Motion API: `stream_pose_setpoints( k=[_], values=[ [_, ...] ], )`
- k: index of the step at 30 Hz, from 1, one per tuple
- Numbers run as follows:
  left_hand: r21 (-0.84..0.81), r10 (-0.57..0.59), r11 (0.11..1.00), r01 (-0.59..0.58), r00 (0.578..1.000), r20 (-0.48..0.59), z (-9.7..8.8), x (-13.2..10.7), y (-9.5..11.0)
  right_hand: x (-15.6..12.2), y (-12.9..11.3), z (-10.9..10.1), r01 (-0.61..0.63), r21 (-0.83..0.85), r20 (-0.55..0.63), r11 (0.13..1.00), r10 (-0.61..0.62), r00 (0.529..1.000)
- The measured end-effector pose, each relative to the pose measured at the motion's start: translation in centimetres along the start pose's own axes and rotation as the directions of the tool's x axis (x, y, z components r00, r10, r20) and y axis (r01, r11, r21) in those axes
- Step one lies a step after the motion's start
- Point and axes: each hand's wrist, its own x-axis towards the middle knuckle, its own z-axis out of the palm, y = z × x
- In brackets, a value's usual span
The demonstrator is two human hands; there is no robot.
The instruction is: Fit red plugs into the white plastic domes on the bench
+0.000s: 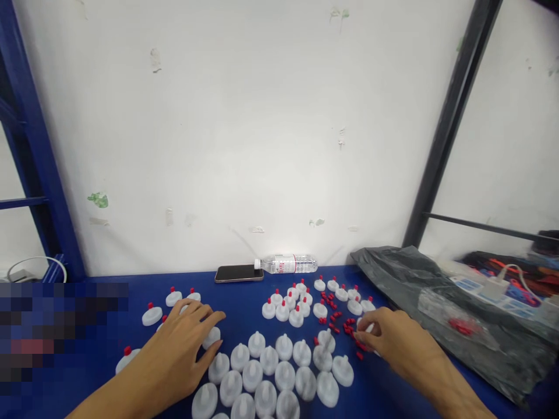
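Note:
My left hand (177, 349) lies on the blue table (244, 302) with fingers stretched over a white round cap (212, 336) at the left edge of a cluster of plain white caps (279, 378). My right hand (393, 340) is curled, its fingertips pinched at a scatter of small red pieces (338, 317); what they hold is too small to name. Behind lie white caps fitted with red tips (297, 302), and more red-tipped caps (152, 315) sit at the left.
A phone (238, 273) and a lying water bottle (286, 264) rest against the white wall. A grey plastic bag (458, 314) with red pieces covers the right side. A power strip (493, 289) lies beyond it. Blue shelf posts stand at left.

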Motion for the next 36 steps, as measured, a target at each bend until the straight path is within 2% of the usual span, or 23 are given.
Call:
stream_pose_setpoints(
  k=[5, 9, 12, 16, 19, 21, 23, 26, 31, 33, 36],
  values=[
    [0.023, -0.027, 0.999, 0.024, 0.99, 0.141, 0.0, 0.1, 0.0, 0.3, 0.4, 0.8, -0.123, -0.026, 0.109, 0.992, 0.125, 0.986],
    [-0.026, -0.064, 0.997, 0.067, 0.992, 0.106, -0.2, 0.6, 0.1, 0.8, 0.3, 1.3, -0.136, -0.071, 0.136, 0.988, 0.145, 0.98],
    [-0.118, -0.107, 0.986, 0.116, 0.991, 0.082, -0.4, 0.9, 0.4, 0.9, 0.3, 1.4, -0.122, -0.094, 0.132, 0.988, 0.134, 0.982],
    [-0.221, -0.099, 0.97, 0.105, 0.994, 0.04, -0.5, 0.9, 0.8, 0.6, 0.4, 1.4, -0.087, -0.101, 0.107, 0.991, 0.098, 0.989],
    [-0.251, -0.104, 0.962, 0.105, 0.994, 0.016, -0.7, 0.8, 1.2, 0.1, 0.6, 0.9, -0.03, -0.1, 0.041, 0.995, 0.034, 0.999],
    [-0.262, -0.109, 0.959, 0.111, 0.994, 0.021, -0.9, 0.9, 1.5, -0.2, 0.3, 0.4, 0.029, -0.036, -0.001, 0.999, -0.029, 1.0],
    [-0.262, -0.104, 0.959, 0.106, 0.994, 0.021, -1.1, 1.0, 1.8, -0.6, -0.6, -0.2, 0.113, 0.135, -0.027, 0.984, -0.111, 0.993],
    [-0.249, -0.062, 0.967, 0.058, 0.998, -0.008, -1.3, 1.2, 2.2, -1.4, -3.1, -0.7, 0.225, 0.428, -0.094, 0.875, -0.204, 0.974],
    [-0.248, 0.006, 0.968, -0.036, 0.993, -0.121, -2.0, 1.1, 3.0, -3.6, -8.6, 0.1, 0.391, 0.601, -0.245, 0.697, -0.305, 0.92],
    [-0.257, 0.037, 0.963, -0.085, 0.982, -0.185, -2.4, 1.1, 3.5, -4.5, -10.4, 0.7, 0.387, 0.669, -0.221, 0.634, -0.327, 0.919],
    [-0.269, 0.069, 0.955, -0.125, 0.975, -0.21, -2.9, 1.1, 4.1, -5.8, -12.3, 1.5, 0.3, 0.762, -0.135, 0.575, -0.312, 0.94]
  ],
)
